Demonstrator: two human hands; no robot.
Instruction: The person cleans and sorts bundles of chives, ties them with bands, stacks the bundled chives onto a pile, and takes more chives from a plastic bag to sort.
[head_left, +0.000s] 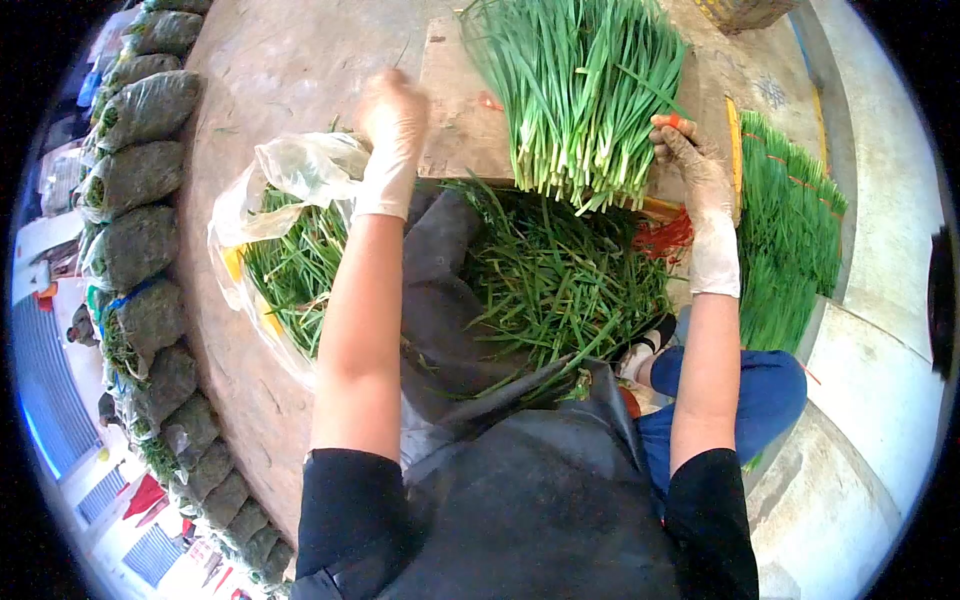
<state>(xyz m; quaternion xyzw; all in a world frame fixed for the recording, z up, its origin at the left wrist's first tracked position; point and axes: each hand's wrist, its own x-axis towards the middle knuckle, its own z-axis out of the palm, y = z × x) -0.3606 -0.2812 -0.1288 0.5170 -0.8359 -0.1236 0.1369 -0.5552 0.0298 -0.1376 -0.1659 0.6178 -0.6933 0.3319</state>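
A thick pile of garlic chives (585, 100) lies on a wooden board (455, 110), its pale cut ends toward me. My left hand (393, 115), in a thin whitish glove, is raised left of the pile and slightly blurred. Its fingers are closed, and a thin dark strand sticks up from them. At the pile's right edge is my gloved right hand (695, 160), fingers bent together, with an orange band around one finger. A single leaf reaches toward these fingers; whether they pinch it is hidden. Loose green trimmings (560, 275) lie on the dark apron (530, 490) below the board.
A clear plastic bag (285, 225) of loose leaves stands at left. Banded chive bundles (785, 230) lie at right. Red ties (665, 238) hang by the board. Several filled bags (140, 180) line the far left. A box (745, 12) stands at top right.
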